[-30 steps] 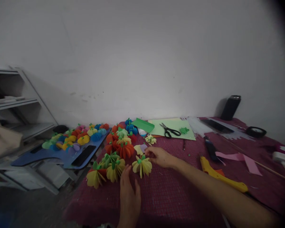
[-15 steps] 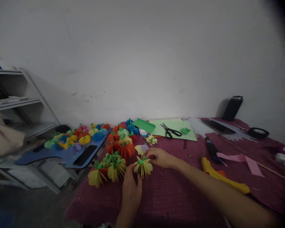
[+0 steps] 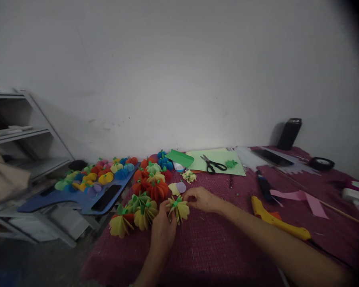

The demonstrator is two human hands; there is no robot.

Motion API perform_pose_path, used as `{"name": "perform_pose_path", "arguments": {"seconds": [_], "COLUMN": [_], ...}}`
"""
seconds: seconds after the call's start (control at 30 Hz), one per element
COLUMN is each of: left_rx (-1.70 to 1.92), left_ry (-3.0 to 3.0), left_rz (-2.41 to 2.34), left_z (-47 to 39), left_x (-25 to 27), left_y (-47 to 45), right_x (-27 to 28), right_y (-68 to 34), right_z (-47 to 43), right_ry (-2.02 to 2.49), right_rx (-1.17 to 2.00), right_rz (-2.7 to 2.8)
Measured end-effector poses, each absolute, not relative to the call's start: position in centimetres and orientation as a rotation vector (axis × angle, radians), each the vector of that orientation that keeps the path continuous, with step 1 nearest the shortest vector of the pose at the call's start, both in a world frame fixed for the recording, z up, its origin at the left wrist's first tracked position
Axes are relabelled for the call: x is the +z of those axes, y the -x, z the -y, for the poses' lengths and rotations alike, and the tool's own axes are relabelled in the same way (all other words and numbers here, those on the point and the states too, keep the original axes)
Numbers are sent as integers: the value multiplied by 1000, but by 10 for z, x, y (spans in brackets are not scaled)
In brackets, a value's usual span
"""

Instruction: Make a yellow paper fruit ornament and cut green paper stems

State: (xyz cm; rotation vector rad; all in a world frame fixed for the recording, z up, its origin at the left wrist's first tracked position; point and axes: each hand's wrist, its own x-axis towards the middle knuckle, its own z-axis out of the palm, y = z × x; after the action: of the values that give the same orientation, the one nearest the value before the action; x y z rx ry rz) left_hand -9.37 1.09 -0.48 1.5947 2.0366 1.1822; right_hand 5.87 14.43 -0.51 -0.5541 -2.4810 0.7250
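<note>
Between my two hands stands a yellow folded-paper pumpkin (image 3: 180,209) with a green top. My left hand (image 3: 164,227) grips its left side, fingers closed on the folds. My right hand (image 3: 201,199) has its thumb and fingertips pinched at the pumpkin's upper right edge. Just left of my left hand are more paper pumpkins: a yellow one (image 3: 145,215), a light green one (image 3: 139,200) and an orange one (image 3: 158,190). Behind the held pumpkin lie a cream and a lilac paper piece (image 3: 181,187). The exact fingertip contact is partly hidden.
Black scissors (image 3: 212,164) rest on pale green paper (image 3: 239,167). A yellow glue gun (image 3: 278,225), pink ribbon (image 3: 315,205) and black bottle (image 3: 289,134) are on the right. Leftward, a blue table (image 3: 42,203) bears many-coloured paper pumpkins and a phone (image 3: 107,197).
My left hand has its fingers further in on the yellow pumpkin's left side, and the pumpkin looks slightly turned. My right hand stays at its right edge. The view has shifted slightly.
</note>
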Motion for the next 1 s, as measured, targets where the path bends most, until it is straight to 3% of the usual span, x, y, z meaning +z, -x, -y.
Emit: {"name": "perform_pose_path", "arguments": {"seconds": [1.0], "left_rx": [314], "left_ry": [-2147], "left_rz": [-2237], "left_z": [-47], "left_x": [43], "left_y": [132], "right_x": [-3], "right_y": [-37], "right_z": [-135], "right_ry": [689], "right_rx": [528], "right_rz": [2521]}}
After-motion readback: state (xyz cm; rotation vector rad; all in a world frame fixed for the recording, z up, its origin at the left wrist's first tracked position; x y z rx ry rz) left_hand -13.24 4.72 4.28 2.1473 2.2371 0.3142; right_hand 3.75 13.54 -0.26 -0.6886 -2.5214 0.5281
